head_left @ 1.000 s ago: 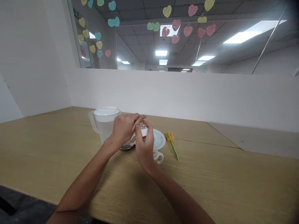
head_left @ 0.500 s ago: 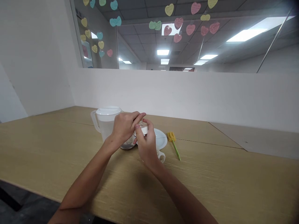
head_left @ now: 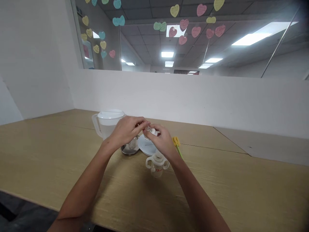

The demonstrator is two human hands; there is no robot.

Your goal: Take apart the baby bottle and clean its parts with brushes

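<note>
Left hand and right hand hold a small clear bottle part in a narrow fingertip pinch. It looks light and slippery; best gripped by its white collar.

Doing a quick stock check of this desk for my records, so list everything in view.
water pitcher: 1, clear with white lid, far side of the table, left of the hands
shallow metal dish: 1, steel, on the table below the left hand
plate: 1, white, on the table beneath the hands
two-handled baby bottle: 1, white and clear, on the table nearest the person
bottle brush: 1, yellow head, green handle, right of the plate, partly behind the right hand
paper hearts: many, pink, green, yellow and blue, high on the glass
table: 1, light wood, under everything
small bottle part: 1, clear and white, between the hands
left hand: 1, at the small bottle part
right hand: 1, at the small bottle part
</note>
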